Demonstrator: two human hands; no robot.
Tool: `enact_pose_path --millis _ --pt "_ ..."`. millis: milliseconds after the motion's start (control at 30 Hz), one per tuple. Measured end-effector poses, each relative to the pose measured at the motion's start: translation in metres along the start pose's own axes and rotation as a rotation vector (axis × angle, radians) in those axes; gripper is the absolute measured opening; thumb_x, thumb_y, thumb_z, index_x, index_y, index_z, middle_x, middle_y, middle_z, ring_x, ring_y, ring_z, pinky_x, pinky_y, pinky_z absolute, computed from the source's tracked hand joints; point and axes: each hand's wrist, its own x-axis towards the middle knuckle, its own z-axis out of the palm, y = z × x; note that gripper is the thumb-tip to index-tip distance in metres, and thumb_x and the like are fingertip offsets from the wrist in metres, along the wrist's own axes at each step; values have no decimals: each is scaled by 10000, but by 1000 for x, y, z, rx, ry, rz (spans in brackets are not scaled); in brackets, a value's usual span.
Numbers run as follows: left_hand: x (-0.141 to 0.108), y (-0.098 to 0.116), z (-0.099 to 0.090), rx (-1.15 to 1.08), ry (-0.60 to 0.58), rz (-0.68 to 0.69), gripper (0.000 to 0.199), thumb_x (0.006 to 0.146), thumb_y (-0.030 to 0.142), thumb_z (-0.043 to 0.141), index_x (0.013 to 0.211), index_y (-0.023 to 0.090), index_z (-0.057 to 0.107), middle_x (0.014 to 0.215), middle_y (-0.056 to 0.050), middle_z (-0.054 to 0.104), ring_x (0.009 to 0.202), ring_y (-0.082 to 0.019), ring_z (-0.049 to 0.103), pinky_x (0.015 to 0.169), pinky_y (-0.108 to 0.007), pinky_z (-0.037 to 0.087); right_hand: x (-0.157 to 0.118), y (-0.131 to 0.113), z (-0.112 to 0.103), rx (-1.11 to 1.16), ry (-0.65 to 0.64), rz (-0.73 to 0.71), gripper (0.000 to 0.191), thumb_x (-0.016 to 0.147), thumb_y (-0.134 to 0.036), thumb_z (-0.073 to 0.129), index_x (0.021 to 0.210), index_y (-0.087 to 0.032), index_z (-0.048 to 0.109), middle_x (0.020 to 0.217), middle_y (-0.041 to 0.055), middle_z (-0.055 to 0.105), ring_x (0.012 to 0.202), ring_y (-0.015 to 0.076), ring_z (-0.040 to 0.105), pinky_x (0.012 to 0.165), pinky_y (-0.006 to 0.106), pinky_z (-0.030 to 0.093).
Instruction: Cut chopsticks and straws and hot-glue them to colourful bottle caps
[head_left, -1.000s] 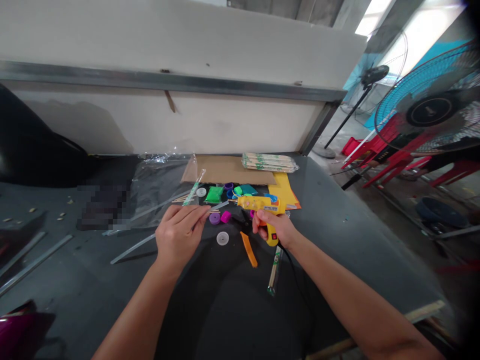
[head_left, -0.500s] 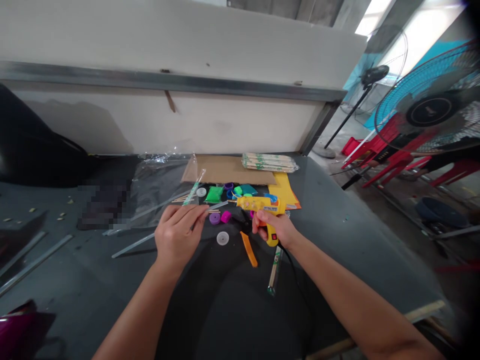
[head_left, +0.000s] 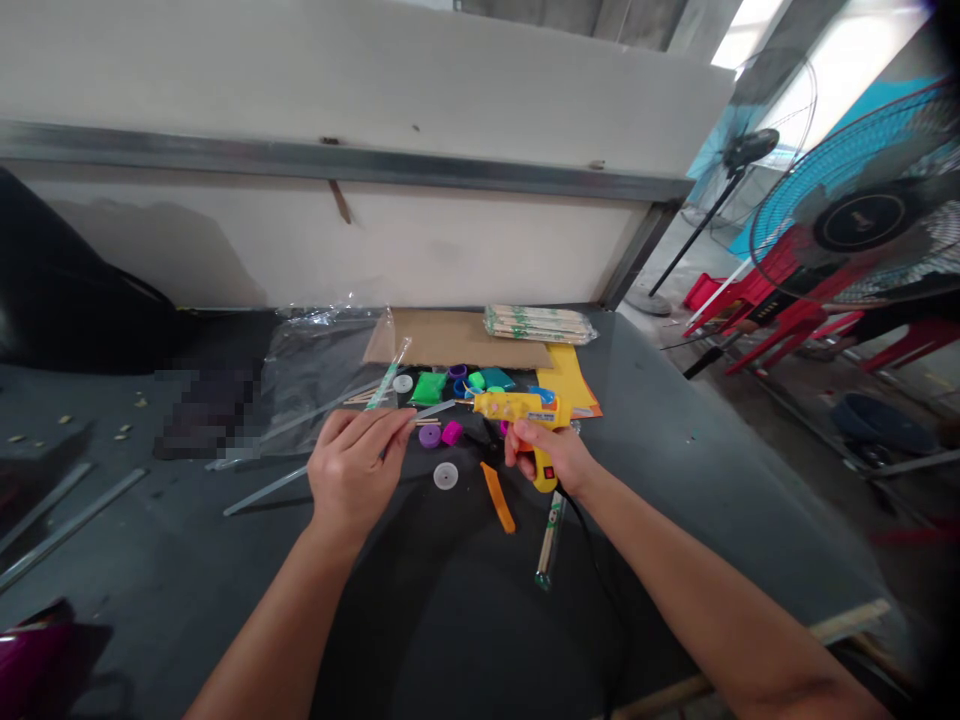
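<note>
My right hand (head_left: 544, 450) grips a yellow glue gun (head_left: 517, 405) by its handle, with fingers around the orange trigger. Its nozzle points left, close to the tip of a translucent glue stick (head_left: 435, 409). That stick is pinched in the fingertips of my left hand (head_left: 356, 465); whether nozzle and stick touch I cannot tell. Below them lie a clear round disc (head_left: 445, 476), a purple bottle cap (head_left: 430, 436), a magenta cap (head_left: 451, 433) and an orange-handled tool (head_left: 498, 498), whose other end is dark and partly hidden. A black cord hangs from the gun.
Behind the hands are a green packet (head_left: 429, 388), cardboard (head_left: 450, 340), wrapped wooden sticks (head_left: 540, 325) and yellow sheets (head_left: 566, 375). Plastic film (head_left: 322, 360) and more glue sticks (head_left: 75, 530) lie left. A wrapped stick pack (head_left: 550, 545) is near my right forearm. A fan (head_left: 862, 215) stands right.
Almost nothing differs. Both hands keep their places, with the glue gun and the glue stick held nearly still.
</note>
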Motion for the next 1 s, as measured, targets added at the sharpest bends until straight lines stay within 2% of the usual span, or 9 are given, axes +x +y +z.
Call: enact_pose_path --millis 767,900,1000 --pt "0 -4 -1 -9 5 1 167 797 144 663 930 231 715 853 -13 754 783 -186 668 751 -345 480 -1 -2 -4 18 -93 59 337 770 -453 632 633 -154 557 563 18 619 371 69 481 351 186 363" --pt "0 -4 0 -16 1 1 169 794 150 670 933 234 713 862 -11 754 791 -185 667 758 -346 481 1 -1 -4 84 -96 82 341 769 -461 636 647 -152 556 575 28 627 369 72 476 349 188 362" --pt "0 -3 0 -36 4 -14 162 794 157 672 930 234 714 869 -12 754 800 -183 669 759 -341 483 3 0 -5 198 -145 114 358 764 -485 636 671 -150 548 598 37 635 370 72 462 337 186 345"
